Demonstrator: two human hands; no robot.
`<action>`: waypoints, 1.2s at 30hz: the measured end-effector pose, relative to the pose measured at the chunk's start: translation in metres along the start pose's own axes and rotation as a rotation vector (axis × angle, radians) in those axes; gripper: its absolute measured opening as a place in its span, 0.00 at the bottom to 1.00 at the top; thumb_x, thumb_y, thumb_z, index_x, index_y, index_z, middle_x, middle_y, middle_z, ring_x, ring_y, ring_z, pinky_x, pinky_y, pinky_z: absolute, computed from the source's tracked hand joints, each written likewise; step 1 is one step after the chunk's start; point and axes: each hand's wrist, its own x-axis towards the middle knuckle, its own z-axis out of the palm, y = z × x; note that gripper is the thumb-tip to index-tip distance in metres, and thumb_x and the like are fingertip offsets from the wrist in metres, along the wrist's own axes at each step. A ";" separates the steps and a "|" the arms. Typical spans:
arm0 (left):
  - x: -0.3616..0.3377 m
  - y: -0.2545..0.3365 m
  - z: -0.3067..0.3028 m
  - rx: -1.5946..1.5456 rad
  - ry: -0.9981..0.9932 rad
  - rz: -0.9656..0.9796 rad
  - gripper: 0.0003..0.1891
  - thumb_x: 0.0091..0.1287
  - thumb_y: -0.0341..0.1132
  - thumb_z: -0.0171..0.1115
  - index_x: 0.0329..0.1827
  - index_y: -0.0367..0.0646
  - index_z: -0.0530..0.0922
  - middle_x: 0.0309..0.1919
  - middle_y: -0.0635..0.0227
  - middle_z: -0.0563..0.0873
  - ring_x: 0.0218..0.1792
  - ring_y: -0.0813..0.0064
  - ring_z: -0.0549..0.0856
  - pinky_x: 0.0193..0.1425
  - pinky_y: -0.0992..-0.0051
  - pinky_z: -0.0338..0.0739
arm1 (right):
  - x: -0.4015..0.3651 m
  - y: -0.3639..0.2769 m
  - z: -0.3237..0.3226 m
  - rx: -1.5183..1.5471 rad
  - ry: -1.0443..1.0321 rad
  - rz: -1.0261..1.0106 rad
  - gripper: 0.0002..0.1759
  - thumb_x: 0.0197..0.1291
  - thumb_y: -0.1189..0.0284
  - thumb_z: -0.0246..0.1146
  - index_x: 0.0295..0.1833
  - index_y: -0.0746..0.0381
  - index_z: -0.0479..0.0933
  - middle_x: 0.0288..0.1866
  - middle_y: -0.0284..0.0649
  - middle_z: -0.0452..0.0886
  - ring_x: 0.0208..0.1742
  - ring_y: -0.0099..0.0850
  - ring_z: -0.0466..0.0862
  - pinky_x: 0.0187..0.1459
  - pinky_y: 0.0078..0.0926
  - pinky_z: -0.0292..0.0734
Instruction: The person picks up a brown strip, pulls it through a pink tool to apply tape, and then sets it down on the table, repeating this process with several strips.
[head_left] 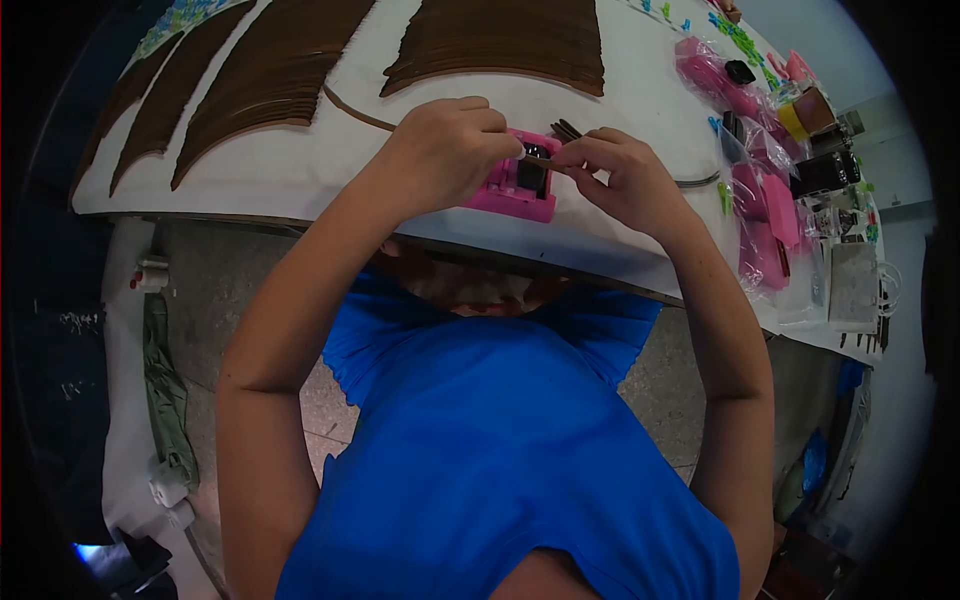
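My left hand [445, 150] is closed, its thumb and fingers pinching a thin brown strip [543, 161]. The other side of this short stretch is pinched by my right hand [622, 178], so the strip spans the gap between both hands. Just below it on the table sits a pink device [512, 203] with a black round part, like a small tape dispenser; the hands partly cover it. A brown length shows beyond my left hand, and a thin dark length runs out to the right of my right hand. Several short dark pieces [566, 131] lie behind the right fingers.
Fanned rows of brown strips [500, 45] lie at the back and left of the white table [350, 190]. To the right are pink items in clear plastic bags [765, 200], a black cup-like object [825, 174] and a pale box [853, 285]. Small green and blue clips [735, 40] lie behind.
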 end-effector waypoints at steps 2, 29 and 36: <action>0.000 0.001 0.002 -0.005 -0.001 0.001 0.10 0.59 0.25 0.74 0.43 0.45 0.89 0.38 0.67 0.89 0.43 0.64 0.88 0.46 0.63 0.86 | -0.002 0.001 0.000 -0.004 -0.010 0.013 0.18 0.62 0.83 0.70 0.54 0.55 0.91 0.41 0.38 0.88 0.42 0.35 0.88 0.44 0.34 0.86; 0.001 0.001 0.016 -0.060 0.060 0.009 0.09 0.60 0.28 0.73 0.43 0.50 0.90 0.36 0.70 0.88 0.42 0.65 0.88 0.43 0.63 0.86 | -0.071 0.019 -0.054 -0.131 -0.022 0.143 0.12 0.57 0.84 0.69 0.46 0.60 0.87 0.41 0.37 0.89 0.46 0.37 0.87 0.46 0.36 0.84; 0.005 0.001 0.018 -0.074 0.057 0.019 0.10 0.59 0.27 0.74 0.43 0.50 0.91 0.36 0.70 0.88 0.43 0.65 0.88 0.43 0.63 0.86 | -0.127 0.035 -0.090 -0.309 0.021 0.290 0.11 0.54 0.85 0.68 0.43 0.64 0.84 0.39 0.39 0.86 0.46 0.39 0.85 0.49 0.37 0.82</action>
